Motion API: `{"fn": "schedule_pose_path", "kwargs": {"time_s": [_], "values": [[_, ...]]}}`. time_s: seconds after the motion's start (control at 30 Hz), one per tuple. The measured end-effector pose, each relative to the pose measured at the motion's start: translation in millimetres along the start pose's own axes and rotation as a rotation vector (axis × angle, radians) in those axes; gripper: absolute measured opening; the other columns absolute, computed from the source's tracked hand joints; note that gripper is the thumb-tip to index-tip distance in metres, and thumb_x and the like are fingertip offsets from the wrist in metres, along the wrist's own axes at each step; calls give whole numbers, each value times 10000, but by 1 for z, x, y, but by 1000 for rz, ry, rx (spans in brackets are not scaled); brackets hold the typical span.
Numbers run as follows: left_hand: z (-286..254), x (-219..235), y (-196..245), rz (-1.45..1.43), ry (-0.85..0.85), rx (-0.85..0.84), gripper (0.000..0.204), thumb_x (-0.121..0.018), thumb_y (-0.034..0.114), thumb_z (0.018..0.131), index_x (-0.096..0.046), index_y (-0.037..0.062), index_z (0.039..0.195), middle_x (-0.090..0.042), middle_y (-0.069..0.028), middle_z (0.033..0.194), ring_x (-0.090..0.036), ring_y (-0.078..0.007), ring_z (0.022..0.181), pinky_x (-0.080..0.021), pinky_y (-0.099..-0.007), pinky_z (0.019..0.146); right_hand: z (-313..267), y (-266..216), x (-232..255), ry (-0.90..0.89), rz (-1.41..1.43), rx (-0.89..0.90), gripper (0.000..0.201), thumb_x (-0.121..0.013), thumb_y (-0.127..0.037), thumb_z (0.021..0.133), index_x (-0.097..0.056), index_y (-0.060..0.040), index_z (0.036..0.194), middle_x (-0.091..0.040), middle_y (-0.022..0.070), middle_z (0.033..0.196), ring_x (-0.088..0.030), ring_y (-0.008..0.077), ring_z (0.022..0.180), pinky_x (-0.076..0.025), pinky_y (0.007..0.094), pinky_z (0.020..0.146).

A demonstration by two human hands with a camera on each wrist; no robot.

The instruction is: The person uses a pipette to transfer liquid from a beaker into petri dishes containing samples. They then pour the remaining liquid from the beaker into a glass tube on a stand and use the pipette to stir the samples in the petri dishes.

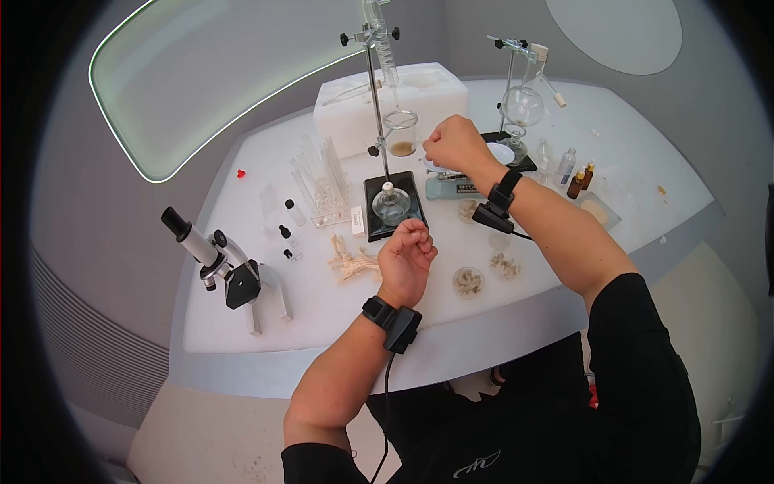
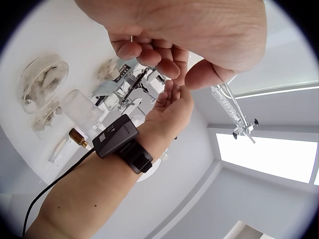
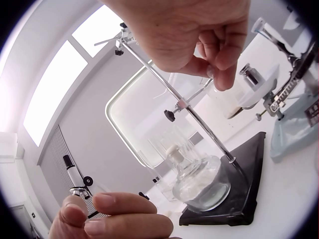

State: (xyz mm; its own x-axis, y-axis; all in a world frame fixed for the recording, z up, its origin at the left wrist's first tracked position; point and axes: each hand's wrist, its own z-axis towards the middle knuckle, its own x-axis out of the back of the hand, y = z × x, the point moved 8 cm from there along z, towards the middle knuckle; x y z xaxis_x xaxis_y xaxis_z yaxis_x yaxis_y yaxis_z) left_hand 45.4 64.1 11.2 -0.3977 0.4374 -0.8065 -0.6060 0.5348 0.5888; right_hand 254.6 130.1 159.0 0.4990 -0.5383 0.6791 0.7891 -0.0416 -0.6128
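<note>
My right hand [image 1: 463, 145] is raised beside the beaker with brown contents [image 1: 401, 148]. In the right wrist view its fingers [image 3: 227, 55] curl in with thumb and fingertips together; nothing shows between them. Close to that hand, a metal weight [image 3: 251, 74] sits on the pan of a pale blue balance [image 1: 451, 188]. My left hand [image 1: 407, 258] hangs above the front of the table, palm turned up. Its fingers [image 2: 167, 67] are loosely curled and hold nothing visible. Behind it a stoppered round flask [image 1: 392, 205] stands on the black base of a stand [image 1: 377, 113].
A microscope [image 1: 218, 262], a test tube rack [image 1: 326, 202] and small dropper bottles [image 1: 286, 232] stand on the left. Petri dishes [image 1: 468, 282] lie near the front edge. Brown bottles [image 1: 576, 184] and a second stand with a round flask [image 1: 522, 106] occupy the right.
</note>
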Motion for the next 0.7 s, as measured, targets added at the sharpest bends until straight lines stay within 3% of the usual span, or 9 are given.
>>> {"fn": "schedule_pose_path", "kwargs": {"time_s": [0.7], "values": [[2,3,-1,1,-11,1,188,-613,126,947,-647,96,1130,-605,-1,949,-563,-167,864,-473,-323,798,-6,-3,3,-31,54,-47,244,-794,-171,958,-844,56,883,-826,157,760,-832,195,677,-653,336,615]]}}
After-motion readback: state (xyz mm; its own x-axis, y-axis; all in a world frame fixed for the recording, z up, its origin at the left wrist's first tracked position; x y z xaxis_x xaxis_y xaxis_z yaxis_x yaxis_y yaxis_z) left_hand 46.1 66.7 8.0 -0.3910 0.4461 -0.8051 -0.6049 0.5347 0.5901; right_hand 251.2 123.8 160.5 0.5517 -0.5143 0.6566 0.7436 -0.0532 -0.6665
